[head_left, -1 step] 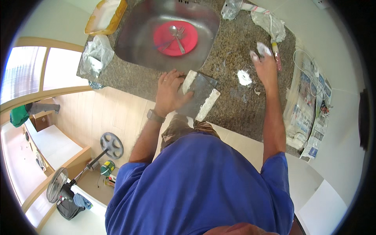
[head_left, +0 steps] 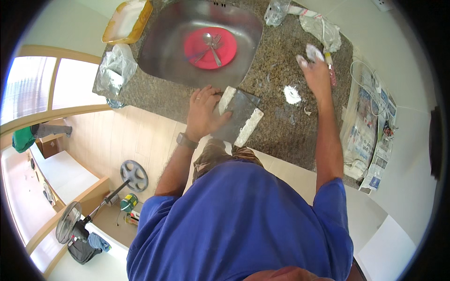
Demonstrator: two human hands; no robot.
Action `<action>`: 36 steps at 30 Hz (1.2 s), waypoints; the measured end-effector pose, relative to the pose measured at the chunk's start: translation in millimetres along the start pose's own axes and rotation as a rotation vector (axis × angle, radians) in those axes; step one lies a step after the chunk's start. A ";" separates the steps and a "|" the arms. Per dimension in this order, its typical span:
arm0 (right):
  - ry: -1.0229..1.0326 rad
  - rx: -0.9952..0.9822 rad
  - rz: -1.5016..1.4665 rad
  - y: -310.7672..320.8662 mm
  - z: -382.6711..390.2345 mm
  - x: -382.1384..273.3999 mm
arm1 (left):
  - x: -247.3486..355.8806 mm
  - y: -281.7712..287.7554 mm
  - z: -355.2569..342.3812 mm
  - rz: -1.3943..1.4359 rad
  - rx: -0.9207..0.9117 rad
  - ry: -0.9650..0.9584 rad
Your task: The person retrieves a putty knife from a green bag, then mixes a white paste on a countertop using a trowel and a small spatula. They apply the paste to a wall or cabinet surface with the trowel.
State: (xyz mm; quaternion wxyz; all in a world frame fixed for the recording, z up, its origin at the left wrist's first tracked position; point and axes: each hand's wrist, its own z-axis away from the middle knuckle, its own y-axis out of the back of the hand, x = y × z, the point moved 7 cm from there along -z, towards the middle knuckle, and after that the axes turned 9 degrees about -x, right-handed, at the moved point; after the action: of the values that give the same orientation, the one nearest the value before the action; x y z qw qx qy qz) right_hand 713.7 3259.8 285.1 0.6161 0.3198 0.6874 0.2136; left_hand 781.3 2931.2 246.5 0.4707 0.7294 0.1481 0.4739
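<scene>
As we look down on the speckled surface (head_left: 290, 140), we find a dark slab (head_left: 240, 107) at its near edge, just below the sink (head_left: 159, 58), with a pale, rough strip along each of two opposite sides. We note the left grip (head_left: 201, 114) at the slab's left side: the fingers extend forward beside the left strip, while the thumb stands apart from them and lies against the dark face. We cannot tell whether it clasps the slab or merely rests there. We record the right grip (head_left: 317, 77) well apart from the slab, at the right of the surface, its fingers partly separated and white toward the tips; whether that white is a coating or something pinched, we cannot tell. Near it we observe a white patch (head_left: 292, 95), a small pale flake (head_left: 307, 111) and, just beside the fingers, a tool with a reddish handle (head_left: 333, 75). Beyond lies a crumpled clear bag (head_left: 326, 35). Within the sink we see a red plate (head_left: 228, 48) bearing a spoon (head_left: 216, 57) and a fork. Newspaper (head_left: 358, 129) covers the far right, under a pale cable.
</scene>
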 end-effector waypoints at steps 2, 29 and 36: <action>-0.078 -0.098 -0.090 -11.7 -42.1 -1.1 | -0.8 0.1 -1.4 0.005 -0.011 0.015; -0.310 -0.060 0.114 58.6 108.9 -66.3 | -10.2 -5.4 -0.3 0.018 0.008 -0.010; -0.435 -0.219 0.572 38.5 163.2 -26.7 | -6.5 -5.9 -4.1 -0.001 0.012 -0.043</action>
State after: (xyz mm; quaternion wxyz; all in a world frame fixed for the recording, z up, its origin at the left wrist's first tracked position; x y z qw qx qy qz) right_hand 882.0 3251.8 306.1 0.6934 0.4693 0.3966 0.3764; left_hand 776.0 2932.2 238.5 0.4699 0.7421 0.1410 0.4567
